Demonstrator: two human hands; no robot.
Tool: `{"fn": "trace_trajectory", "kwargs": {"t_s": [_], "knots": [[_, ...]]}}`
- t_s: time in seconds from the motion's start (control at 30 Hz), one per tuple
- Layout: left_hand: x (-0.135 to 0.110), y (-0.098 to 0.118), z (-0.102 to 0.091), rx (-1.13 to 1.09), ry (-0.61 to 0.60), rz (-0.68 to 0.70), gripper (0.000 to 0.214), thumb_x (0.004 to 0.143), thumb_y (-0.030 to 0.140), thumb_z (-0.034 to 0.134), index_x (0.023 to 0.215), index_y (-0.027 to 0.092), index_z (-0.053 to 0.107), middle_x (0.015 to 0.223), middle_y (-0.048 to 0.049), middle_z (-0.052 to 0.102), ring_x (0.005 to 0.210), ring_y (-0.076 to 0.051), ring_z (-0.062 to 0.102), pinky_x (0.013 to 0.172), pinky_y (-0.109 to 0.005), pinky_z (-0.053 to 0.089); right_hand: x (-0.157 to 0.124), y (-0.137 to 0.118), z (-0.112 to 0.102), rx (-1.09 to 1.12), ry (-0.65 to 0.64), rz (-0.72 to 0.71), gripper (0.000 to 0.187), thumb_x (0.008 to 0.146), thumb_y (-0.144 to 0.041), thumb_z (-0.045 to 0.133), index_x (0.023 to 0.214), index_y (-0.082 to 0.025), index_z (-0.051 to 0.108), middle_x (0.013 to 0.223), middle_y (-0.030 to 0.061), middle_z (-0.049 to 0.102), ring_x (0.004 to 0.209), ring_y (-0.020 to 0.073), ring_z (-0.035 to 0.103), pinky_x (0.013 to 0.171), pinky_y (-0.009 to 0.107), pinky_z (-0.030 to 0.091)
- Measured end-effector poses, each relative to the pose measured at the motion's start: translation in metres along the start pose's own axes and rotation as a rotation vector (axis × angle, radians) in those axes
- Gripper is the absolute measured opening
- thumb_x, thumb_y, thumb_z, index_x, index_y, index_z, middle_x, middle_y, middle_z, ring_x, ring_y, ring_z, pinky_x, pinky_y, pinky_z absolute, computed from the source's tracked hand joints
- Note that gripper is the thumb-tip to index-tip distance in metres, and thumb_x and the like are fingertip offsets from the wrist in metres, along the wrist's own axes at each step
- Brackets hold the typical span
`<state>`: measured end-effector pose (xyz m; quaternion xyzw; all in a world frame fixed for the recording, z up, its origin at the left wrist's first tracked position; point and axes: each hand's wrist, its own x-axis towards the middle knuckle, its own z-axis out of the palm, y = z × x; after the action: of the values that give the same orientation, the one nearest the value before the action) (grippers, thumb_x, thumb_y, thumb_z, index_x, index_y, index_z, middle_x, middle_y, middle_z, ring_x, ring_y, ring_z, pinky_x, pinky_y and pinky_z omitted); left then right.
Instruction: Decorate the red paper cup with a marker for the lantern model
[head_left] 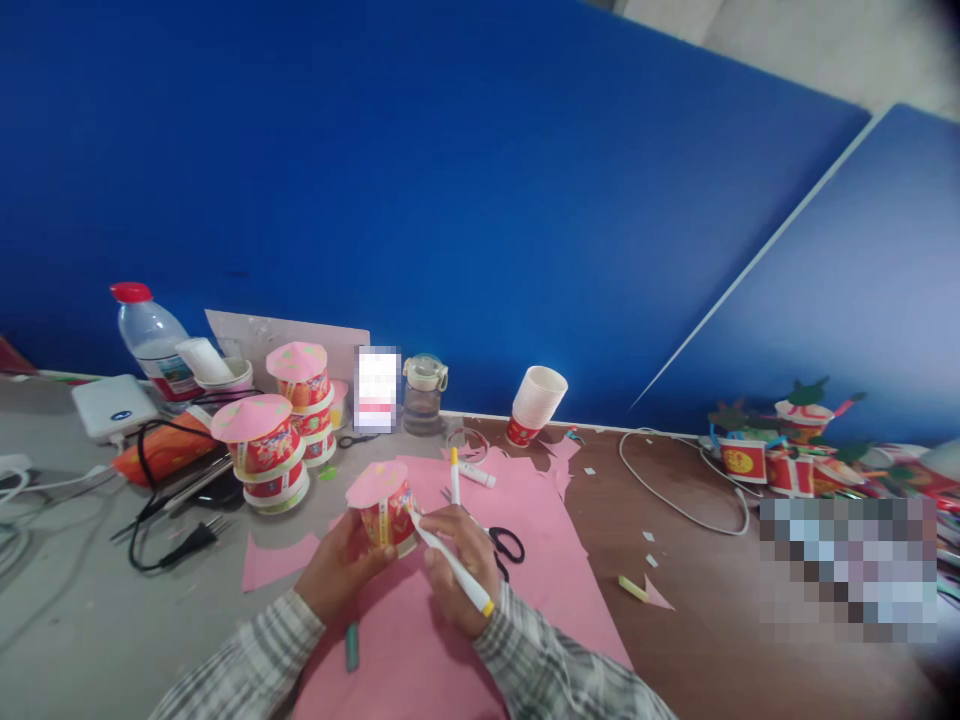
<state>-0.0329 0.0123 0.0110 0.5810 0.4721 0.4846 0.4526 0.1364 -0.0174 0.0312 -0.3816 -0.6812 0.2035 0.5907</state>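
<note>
Left hand (341,572): wrapped around pink-topped cup (384,512)
Right hand (459,572): closed on marker (450,562), tip at cup
Nearby: scissors (510,546), cup stack (537,402), pink paper (420,660)

Water bottle (154,340), stacked paper cups (536,403) (tilted), scissors (508,545), glass jar (424,395)

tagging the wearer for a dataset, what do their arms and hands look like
Both the left hand and right hand are bare, no gloves. Long sleeves reach each wrist: the left sleeve and right sleeve are a pale checked shirt fabric with grey-green lines.
</note>
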Motion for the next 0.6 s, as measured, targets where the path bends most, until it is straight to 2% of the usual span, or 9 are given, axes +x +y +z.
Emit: {"fn": "trace_trajectory", "kwargs": {"t_s": [0.33,0.6], "knots": [[0.0002,0.0027,-0.0001,0.036,0.01,-0.002,0.044,0.047,0.026,0.067,0.089,0.017,0.056,0.088,-0.0111,0.068,0.085,-0.035,0.056,0.075,-0.049,0.043,0.0019,-0.003,-0.002,-0.029,0.002,-0.003,0.025,0.068,-0.011,0.052,0.085,-0.019,0.067,0.071,0.0025,0.068,0.061,0.0189,0.065,0.06,0.028,0.054],[0.0003,0.0044,0.0007,0.049,0.014,0.011,0.042,0.047,0.028,0.067,0.085,0.017,0.056,0.084,-0.0112,0.069,0.081,-0.035,0.057,0.072,-0.048,0.045,-0.0022,-0.0013,-0.0004,0.038,-0.018,-0.007,0.024,0.07,-0.011,0.054,0.088,-0.021,0.066,0.077,0.0032,0.069,0.066,0.02,0.066,0.062,0.029,0.055]]}}
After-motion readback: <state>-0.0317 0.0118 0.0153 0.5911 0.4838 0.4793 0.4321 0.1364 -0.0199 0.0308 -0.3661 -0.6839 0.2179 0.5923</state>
